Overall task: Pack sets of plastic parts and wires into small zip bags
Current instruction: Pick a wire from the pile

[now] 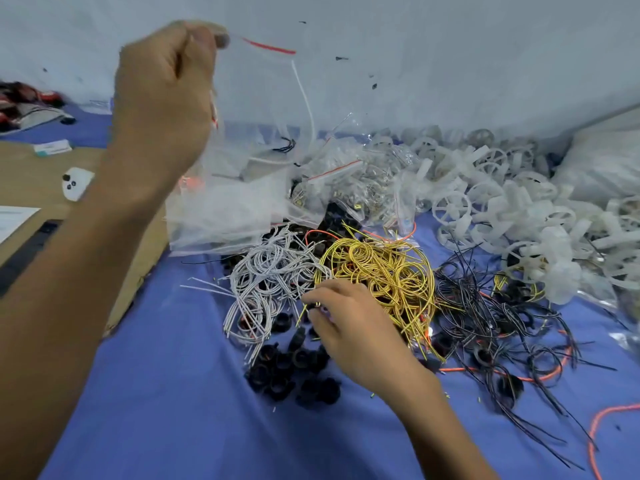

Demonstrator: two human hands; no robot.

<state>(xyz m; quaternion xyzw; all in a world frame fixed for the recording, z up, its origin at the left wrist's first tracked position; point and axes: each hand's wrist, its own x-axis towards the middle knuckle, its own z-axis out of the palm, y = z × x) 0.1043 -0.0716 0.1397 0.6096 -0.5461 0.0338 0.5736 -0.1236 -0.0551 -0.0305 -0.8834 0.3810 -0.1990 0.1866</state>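
"Where's the bag?"
"Up high. The left hand pinches the clear zip bag with the red strip at its top."
"And the right hand?"
"Low down, its fingers pinch a small black piece beside the yellow wire coils."

Brown cardboard sheet, left, taken as landmark. Blue cloth: beneath the cardboard, spreading to its right and nearer side. White label card: at the cardboard's far edge. White piece with black dots: on the cardboard, nearer than the card. White paper and black strip: on its left part, side by side. Red, black and white bundle, blurred: beyond the far edge. Pale backdrop: behind all.
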